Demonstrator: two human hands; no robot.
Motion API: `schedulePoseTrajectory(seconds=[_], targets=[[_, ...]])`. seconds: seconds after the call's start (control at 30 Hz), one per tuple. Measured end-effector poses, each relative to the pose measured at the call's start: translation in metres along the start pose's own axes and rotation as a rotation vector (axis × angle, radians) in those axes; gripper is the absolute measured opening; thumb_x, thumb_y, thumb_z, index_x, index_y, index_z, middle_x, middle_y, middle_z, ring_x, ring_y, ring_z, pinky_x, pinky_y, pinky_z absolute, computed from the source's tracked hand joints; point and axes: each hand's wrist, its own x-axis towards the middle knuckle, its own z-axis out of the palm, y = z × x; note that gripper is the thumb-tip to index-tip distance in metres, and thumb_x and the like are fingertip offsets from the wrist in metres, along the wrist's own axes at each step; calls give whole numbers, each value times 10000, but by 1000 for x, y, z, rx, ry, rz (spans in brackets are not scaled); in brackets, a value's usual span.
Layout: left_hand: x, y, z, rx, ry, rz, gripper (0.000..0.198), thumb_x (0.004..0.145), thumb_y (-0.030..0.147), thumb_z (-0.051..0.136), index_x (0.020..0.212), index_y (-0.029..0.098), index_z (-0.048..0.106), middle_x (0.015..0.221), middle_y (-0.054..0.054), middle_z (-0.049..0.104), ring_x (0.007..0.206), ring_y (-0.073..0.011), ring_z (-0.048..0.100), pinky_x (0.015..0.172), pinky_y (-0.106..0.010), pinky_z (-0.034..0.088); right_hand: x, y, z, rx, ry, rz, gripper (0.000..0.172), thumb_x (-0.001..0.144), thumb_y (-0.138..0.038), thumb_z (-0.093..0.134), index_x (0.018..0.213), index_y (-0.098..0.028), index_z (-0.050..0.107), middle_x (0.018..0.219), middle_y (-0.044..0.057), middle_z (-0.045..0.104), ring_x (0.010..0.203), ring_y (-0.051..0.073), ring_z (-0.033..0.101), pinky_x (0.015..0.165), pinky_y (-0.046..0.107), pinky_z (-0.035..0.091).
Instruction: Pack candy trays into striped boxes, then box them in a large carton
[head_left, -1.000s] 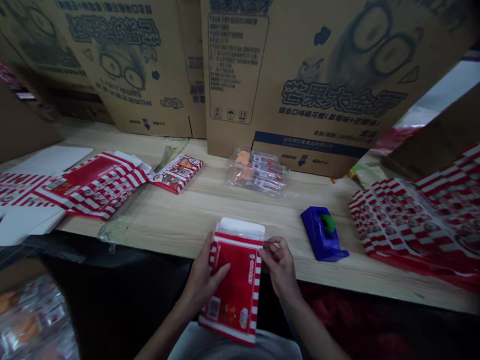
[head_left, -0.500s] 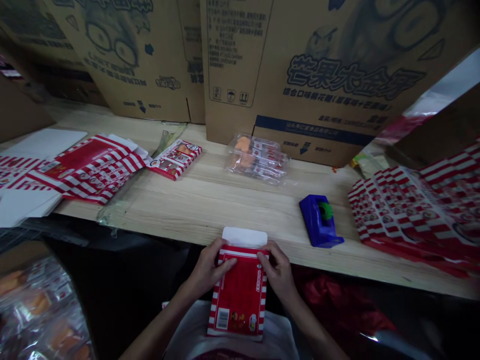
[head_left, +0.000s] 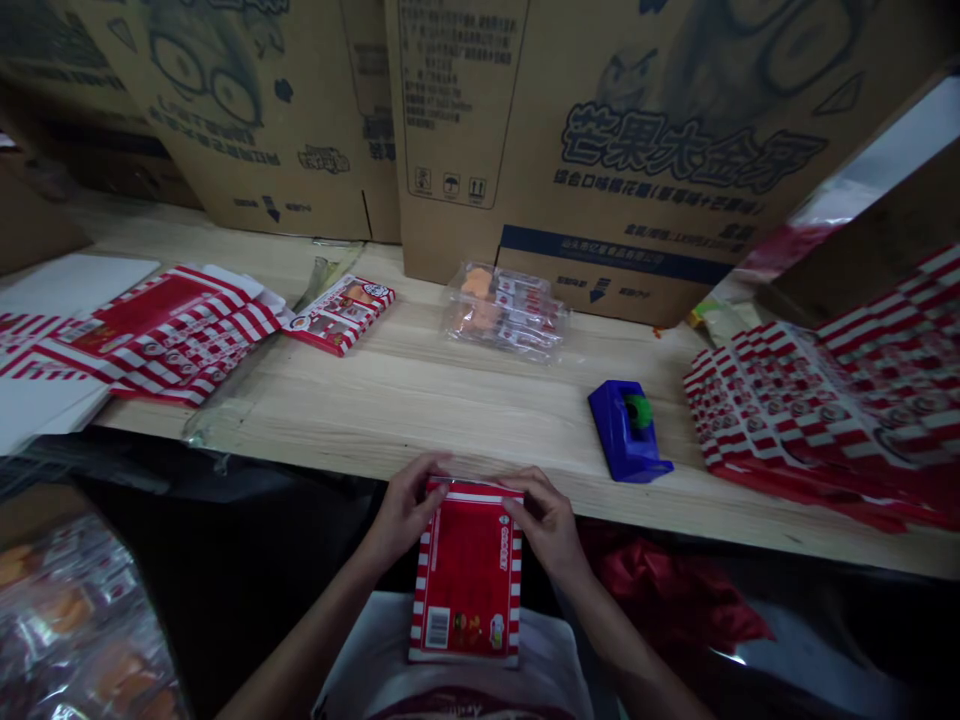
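- Gripping the red box (head_left: 469,570) are the left hand (head_left: 407,508), at eleven o'clock, and right hand (head_left: 551,518), at one.
- Its white flap has just gone from view, apparently folded.

Table (head_left: 420,410): open wood between the held box (head_left: 469,560) and the bag (head_left: 506,312).
Right: tape dispenser (head_left: 615,440) obstructs; narrow gap between it and the stacked cartons (head_left: 787,420).
Left: flat cartons (head_left: 161,330) and small box (head_left: 341,315) in the way.
Back: cases (head_left: 540,225) form a wall, just behind the bag.
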Motion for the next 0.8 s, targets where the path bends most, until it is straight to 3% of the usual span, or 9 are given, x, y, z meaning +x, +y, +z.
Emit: schedulePoseTrajectory(seconds=[0.07,0.17,0.37,0.57,0.8], targets=[[1,4,-5,129,-80,79,121,829,264,629,900,176,673,781,-21,563,744,-144,543,673,-255,419,-2,-1,-2,-2,-21,-13,142,825,-252,672,949,-265,739,970,50,661,934,198,624,798,318,501],[1,13,-9,204,-117,92,197,853,290,597,729,163,681,777,-41,596,753,-154,562,684,-266,426,-3,-3,-3,-30,-51,12,175,901,-263,574,933,-253,745,984,60,680,939,193,636,807,319,502],[9,30,-13,242,-136,-24,143,792,278,644,789,163,729,751,-50,687,707,-164,615,651,-259,453,9,-15,-10,-157,-91,31,101,817,-260,669,872,-206,735,853,46,716,789,184,655,703,282,504],[25,42,-19,75,-197,-182,189,736,337,700,703,152,723,640,-29,695,589,-142,595,572,-233,441,24,-33,-14,-196,-109,103,138,798,-281,656,706,-181,682,633,5,660,574,145,575,522,238,431],[32,39,-23,9,-301,-237,247,708,366,723,633,132,698,578,-30,662,539,-129,561,544,-232,434,16,-35,-12,-200,-126,-5,213,864,-267,590,676,-181,640,700,23,660,660,158,607,609,251,460]])
